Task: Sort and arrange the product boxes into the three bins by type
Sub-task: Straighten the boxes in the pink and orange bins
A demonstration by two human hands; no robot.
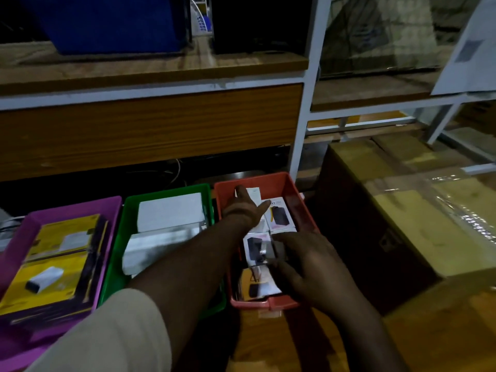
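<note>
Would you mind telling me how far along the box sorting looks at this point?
Mostly done, it seems. The purple bin holds yellow boxes and the green bin holds white boxes. In hand: the left hand and right hand both rest on small boxes in the red bin, apparently squaring them up. No loose product boxes show outside the bins, so little seems left.
</note>
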